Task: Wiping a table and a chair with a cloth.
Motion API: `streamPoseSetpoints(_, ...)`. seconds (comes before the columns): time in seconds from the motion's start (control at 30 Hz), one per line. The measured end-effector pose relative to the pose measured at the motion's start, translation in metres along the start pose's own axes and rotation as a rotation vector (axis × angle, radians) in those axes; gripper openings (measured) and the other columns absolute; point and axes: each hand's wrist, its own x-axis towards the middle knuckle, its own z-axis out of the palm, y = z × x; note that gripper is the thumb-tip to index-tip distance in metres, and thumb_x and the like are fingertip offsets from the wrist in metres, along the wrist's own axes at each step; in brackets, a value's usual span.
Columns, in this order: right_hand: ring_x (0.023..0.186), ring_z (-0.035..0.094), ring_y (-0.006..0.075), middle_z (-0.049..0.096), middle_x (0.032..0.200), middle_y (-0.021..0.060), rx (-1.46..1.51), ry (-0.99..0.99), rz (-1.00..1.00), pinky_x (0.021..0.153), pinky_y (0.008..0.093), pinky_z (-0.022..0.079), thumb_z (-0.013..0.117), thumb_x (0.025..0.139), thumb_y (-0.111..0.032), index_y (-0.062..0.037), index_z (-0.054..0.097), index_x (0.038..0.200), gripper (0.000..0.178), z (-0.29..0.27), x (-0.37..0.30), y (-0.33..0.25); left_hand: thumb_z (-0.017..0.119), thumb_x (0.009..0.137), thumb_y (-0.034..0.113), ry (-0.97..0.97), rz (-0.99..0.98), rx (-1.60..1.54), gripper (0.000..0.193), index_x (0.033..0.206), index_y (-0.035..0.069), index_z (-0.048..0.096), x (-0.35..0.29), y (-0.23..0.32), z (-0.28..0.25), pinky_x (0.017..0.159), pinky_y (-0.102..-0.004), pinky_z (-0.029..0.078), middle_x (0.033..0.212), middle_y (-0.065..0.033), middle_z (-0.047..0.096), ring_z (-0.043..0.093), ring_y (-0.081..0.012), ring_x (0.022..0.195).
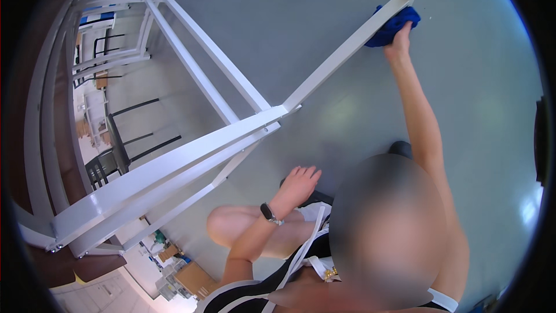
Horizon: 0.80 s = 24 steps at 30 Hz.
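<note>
My right arm is stretched out far to the right, and my right hand (398,43) presses a bunched blue cloth (395,28) against a white metal bar (347,49). The cloth lies at the bar's side, close to the corner where another white bar rises from it. Part of the cloth is hidden behind the bar. My left hand (298,186) holds nothing; its fingers are apart and loosely bent above my bent leg. A dark watch (267,211) is on the left wrist.
White frame legs and crossbars (174,156) run along the left, joining the wiped bar at a corner. Beyond them stand dark chairs (117,145) on the grey floor (243,29). Cardboard boxes (195,279) sit at the lower left, below a brown panel (87,266).
</note>
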Motion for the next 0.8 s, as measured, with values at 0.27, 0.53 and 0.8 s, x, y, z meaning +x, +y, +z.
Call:
streamPoseSetpoints(0.27,0.111,0.054,0.0202,0.054,0.119,0.0007,-0.038,-0.367,0.533,0.098,0.0371,0.041,0.028,0.095,-0.058,-0.0212,0.04,0.13,0.053,-0.023,-0.138,0.132,0.054,0.087,0.015,-0.119,-0.004,-0.036,0.035,0.12,0.005,0.052,-0.002,-0.007,0.015,0.094,-0.0379,0.04,0.119,-0.0113,0.054,0.053,-0.0262,0.107)
streamPoseSetpoints(0.53,0.099,0.06,0.023,0.063,0.11,0.0113,0.11,-0.34,0.412,0.09,0.0377,0.048,0.031,0.098,-0.034,-0.0063,0.058,0.112,0.041,-0.004,-0.107,0.082,0.054,0.087,0.014,-0.026,-0.021,-0.037,0.035,0.121,0.005,0.051,0.001,-0.008,-0.001,0.1,-0.0394,0.038,0.121,-0.0117,0.053,0.052,-0.0269,0.109)
streamPoseSetpoints(0.8,0.122,0.048,0.0199,0.052,0.129,0.0043,-0.121,-0.092,0.415,0.104,0.0357,0.038,0.026,0.1,-0.044,-0.0101,0.04,0.133,0.05,-0.014,-0.126,0.107,0.055,0.086,0.014,-0.101,-0.025,-0.069,0.035,0.12,0.005,0.053,-0.013,-0.008,0.019,0.098,-0.0391,0.038,0.117,-0.0118,0.055,0.053,-0.0266,0.108)
